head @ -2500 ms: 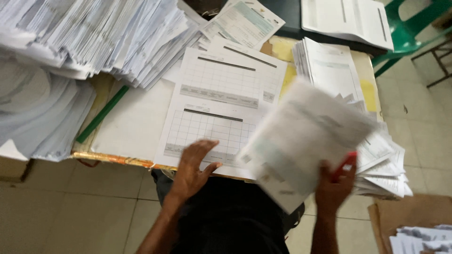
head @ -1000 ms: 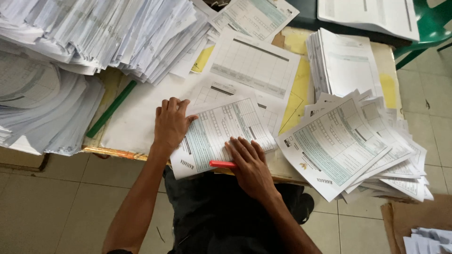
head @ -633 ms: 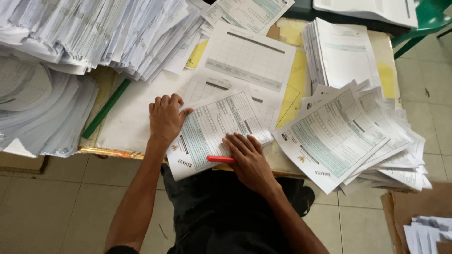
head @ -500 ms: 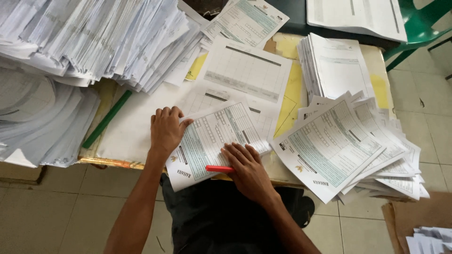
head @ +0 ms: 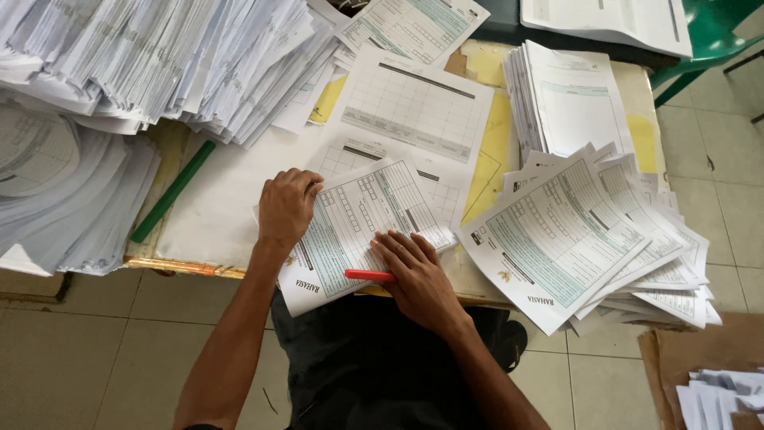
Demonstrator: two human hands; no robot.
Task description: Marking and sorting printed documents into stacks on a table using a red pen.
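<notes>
With the left hand (head: pixel 286 209) flat on the upper left corner of the form (head: pixel 358 231) at the near edge of the surface (head: pixel 215 231), and the right hand (head: pixel 418 275) pressing a red pen (head: pixel 368 275) on it, keeping both palms steady should stop the sheet sliding off.

Table (head: pixel 203 267): pale top with yellowed patches, worn wooden front edge, filling the upper centre. Floor (head: pixel 95 350): light beige tiles with dark grout lines, seen at 7 o'clock and again at 3 o'clock. Chair (head: pixel 708 32): green plastic, partly in view at 1 o'clock, standing on the tiles just beside the table's far corner. Cardboard box (head: pixel 684 358): brown, open, on the floor at 4 o'clock. Light: soft, even daylight, no hard shadows.
</notes>
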